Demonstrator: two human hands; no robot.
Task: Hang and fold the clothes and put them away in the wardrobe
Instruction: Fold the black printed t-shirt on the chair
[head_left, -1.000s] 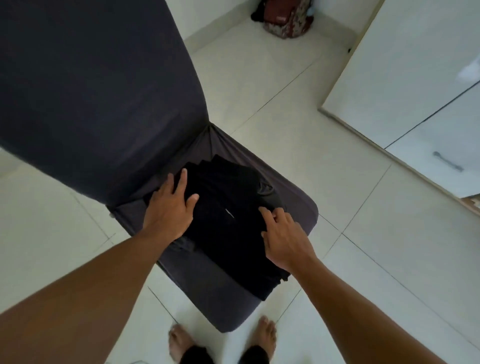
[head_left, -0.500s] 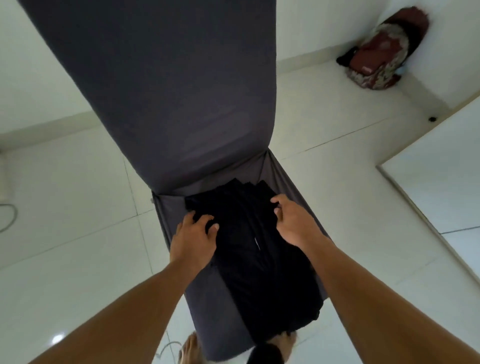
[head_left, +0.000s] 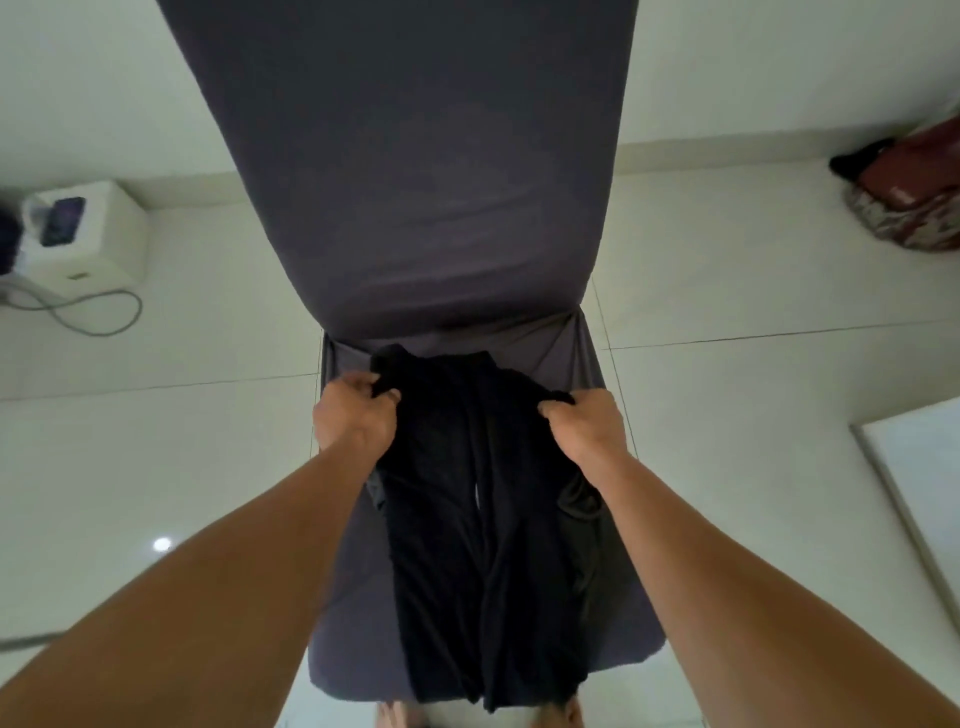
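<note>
Over the grey-covered chair seat (head_left: 353, 597), toward six o'clock: gripping the black garment (head_left: 493, 519) draped there by its far edge, left hand (head_left: 356, 421) clamped on it at nine o'clock, right hand (head_left: 584, 428) at three.

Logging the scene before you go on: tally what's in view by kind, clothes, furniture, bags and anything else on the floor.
Clothes: 1 distinguishable, black garment, held by left hand and right hand
Furniture: 1, grey-covered chair
Bags: 1, red bag
Boxes: 1, white box
Cables: 1, grey cable
Panels: 1, white panel
Total: 6
</note>
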